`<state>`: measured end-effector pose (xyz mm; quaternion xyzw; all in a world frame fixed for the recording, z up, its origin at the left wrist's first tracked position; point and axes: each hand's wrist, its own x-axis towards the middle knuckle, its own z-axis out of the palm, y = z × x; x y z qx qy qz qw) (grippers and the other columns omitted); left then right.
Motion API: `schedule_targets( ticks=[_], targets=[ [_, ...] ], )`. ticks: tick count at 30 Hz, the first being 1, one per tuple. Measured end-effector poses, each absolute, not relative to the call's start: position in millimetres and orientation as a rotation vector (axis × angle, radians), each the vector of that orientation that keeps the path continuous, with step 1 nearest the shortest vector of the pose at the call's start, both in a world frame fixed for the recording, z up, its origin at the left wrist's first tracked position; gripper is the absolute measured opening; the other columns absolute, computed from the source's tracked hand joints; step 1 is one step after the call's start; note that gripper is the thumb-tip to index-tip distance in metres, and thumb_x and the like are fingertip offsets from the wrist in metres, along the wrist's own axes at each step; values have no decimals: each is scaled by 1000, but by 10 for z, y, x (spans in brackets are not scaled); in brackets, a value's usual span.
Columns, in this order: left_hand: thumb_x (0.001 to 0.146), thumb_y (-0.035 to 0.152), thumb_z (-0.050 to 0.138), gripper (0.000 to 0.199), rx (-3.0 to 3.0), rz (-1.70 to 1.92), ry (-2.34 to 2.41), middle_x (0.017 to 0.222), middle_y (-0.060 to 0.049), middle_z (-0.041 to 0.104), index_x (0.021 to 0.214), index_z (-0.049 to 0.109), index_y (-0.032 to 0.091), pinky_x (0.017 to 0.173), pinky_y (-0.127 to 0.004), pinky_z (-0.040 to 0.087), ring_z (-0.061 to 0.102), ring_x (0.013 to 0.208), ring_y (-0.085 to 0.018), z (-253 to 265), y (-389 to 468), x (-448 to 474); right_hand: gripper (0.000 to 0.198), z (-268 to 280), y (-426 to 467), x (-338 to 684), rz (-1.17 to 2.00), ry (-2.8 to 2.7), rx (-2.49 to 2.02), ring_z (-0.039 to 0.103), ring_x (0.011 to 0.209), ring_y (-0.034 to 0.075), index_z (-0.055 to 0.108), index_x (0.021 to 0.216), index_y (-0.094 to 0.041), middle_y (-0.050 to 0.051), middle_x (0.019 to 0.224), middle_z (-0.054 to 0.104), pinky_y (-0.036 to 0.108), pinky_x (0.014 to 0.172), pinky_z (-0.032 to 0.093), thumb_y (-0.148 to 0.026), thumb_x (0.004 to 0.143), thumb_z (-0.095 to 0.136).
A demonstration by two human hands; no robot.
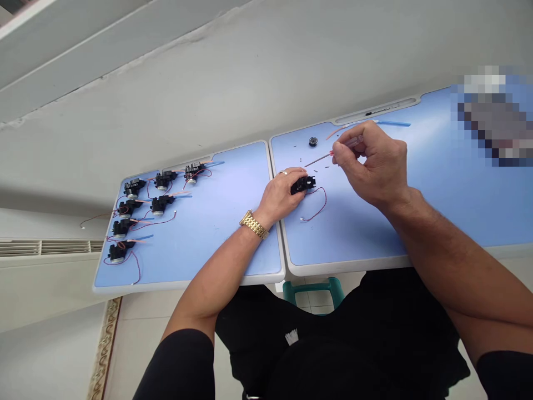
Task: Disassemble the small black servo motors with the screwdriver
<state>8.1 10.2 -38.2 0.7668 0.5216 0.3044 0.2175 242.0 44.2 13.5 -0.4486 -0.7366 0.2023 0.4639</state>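
My left hand (280, 194) is closed round a small black plastic assembly (307, 184), which rests on the blue table. A thin red-and-black twisted wire (325, 206) loops out of it toward the near side and ends in a white plug (302, 219). In my right hand (370, 161) is a screwdriver (320, 159) with a clear handle. Its shaft slants down to the left, and the tip is close to my left fingers, just beyond the assembly. I cannot tell whether the tip touches anything. Several small dark screws (315, 171) lie scattered nearby.
A round black part (313, 141) sits farther back, near blue and orange tubes (393, 123). On the left table (225, 222) stand several similar black assemblies (162, 204) with wires. A pen (377, 112) lies in the rear tray groove. The far right is blurred out.
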Motion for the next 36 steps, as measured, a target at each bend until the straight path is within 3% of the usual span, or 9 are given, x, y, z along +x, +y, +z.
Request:
schedule_targets(
  ticks=[7, 13, 19, 25, 28, 36],
  targets=[
    [95, 2, 79, 42, 2048, 830, 1504, 167, -13, 73, 132, 83, 23, 137, -55, 55, 73, 153, -31, -364, 156, 86, 15, 152, 446, 2413, 516, -1774, -1091, 85, 89, 29, 75, 113, -34, 3, 92, 83, 47, 80, 70, -46, 113, 66],
    [98, 15, 86, 39, 1959, 977, 1480, 139, -8, 85, 135, 82, 27, 124, -48, 63, 80, 132, -26, -346, 46, -45, 21, 190, 420, 2451, 531, -1750, -1087, 85, 92, 30, 76, 119, -37, 3, 93, 83, 49, 82, 72, -56, 114, 66],
    [96, 22, 90, 41, 1776, 985, 1451, 138, -6, 88, 137, 83, 27, 117, -44, 65, 82, 126, -25, -338, 6, -93, 13, 231, 302, 2449, 503, -1794, -1016, 84, 87, 29, 74, 110, -36, 3, 91, 82, 48, 80, 72, -45, 114, 64],
    [94, 29, 96, 37, 1747, 1031, 1352, 125, -6, 89, 130, 86, 25, 106, -40, 65, 83, 114, -24, -379, 29, -109, 5, 157, 295, 2386, 370, -1809, -727, 79, 69, 21, 71, 105, -31, -1, 86, 81, 36, 62, 64, -31, 110, 69],
    [95, 31, 97, 38, 1809, 1029, 1305, 123, -6, 89, 130, 86, 26, 105, -40, 64, 82, 112, -23, -389, 44, -128, 5, 116, 306, 2352, 357, -1832, -676, 80, 71, 20, 71, 106, -30, -2, 87, 82, 33, 63, 64, -26, 108, 72],
    [95, 30, 97, 40, 1898, 1015, 1296, 112, -4, 86, 134, 87, 29, 96, -37, 61, 79, 102, -21, -425, 54, -151, 3, 39, 319, 2319, 329, -1895, -768, 82, 75, 21, 69, 109, -30, 0, 90, 84, 33, 66, 66, -32, 111, 69]
  ],
)
